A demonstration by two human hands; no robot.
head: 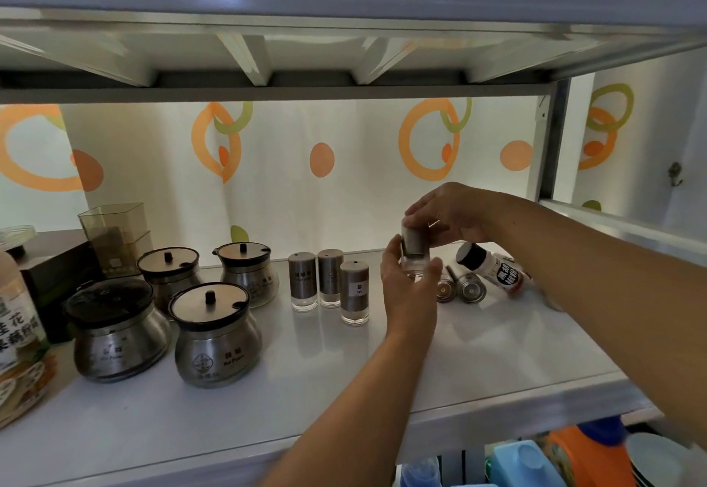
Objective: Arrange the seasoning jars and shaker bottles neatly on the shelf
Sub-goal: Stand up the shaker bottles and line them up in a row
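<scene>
Both hands on one shaker bottle (415, 249): left hand (409, 287) grip curled round glass base, right hand (455, 214) grip pinching steel cap; seemingly clear of shelf (497, 352).

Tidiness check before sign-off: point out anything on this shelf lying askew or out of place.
Two steel shakers lie on their sides at the right, and a white black-capped bottle lies tipped beside them. The three centre shakers stand upright; the left hand and right hand hold a fourth shaker.
</scene>
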